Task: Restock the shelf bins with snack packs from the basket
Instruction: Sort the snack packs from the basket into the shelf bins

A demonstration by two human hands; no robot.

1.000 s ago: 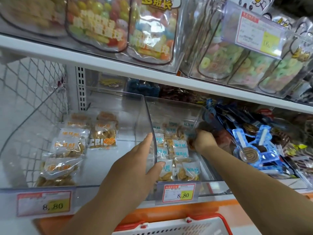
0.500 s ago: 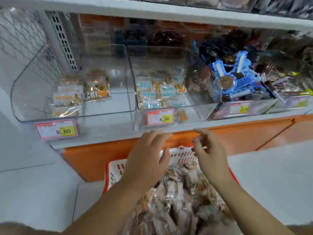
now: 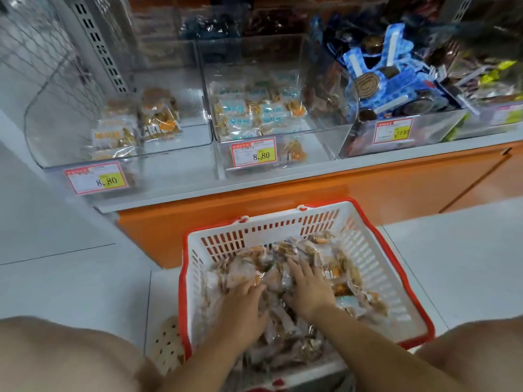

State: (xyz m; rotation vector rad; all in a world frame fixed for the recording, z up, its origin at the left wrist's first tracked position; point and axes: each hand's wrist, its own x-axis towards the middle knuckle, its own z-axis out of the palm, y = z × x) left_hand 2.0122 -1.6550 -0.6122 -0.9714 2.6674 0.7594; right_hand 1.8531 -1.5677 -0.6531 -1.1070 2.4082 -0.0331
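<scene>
Our basket (image 3: 370, 258) sits on the floor (image 3: 56, 278) in front of the orange base (image 3: 283, 202) under the shelf lip (image 3: 283, 176). It has a red rim and white slotted walls. The far wall is near the base; whether it touches, we can't tell. Our knees (image 3: 56, 360) flank the basket L & R. There's open tile on both sides of it, and open air from the far rim up to the bins' front walls.

Both our hands are down inside the basket. The R hand (image 3: 310, 290) has its fingers spread, lying palm-down on the heap. The L hand (image 3: 243, 309) is just beside it w/ fingertips buried in wrappers; gripping or only pressing, we can't tell.

The snack packs (image 3: 240, 268) cover the basket's bottom in a loose jumble. They're small clear wrappers w/ tan/orange bits inside, a few w/ pale-blue labels, many blurred.

On the shelf, the left bin (image 3: 169, 152) holds a few orange-label packs bunched left of centre, w/ open room in its right half. The middle bin (image 3: 314, 145) has blue-label packs toward the back and one pack at the front. Clear walls divide the bins, and price tags (image 3: 96, 179) hang on their fronts. The third bin (image 3: 430, 131) is heaped above its rim w/ blue packs showing dark round discs.
</scene>
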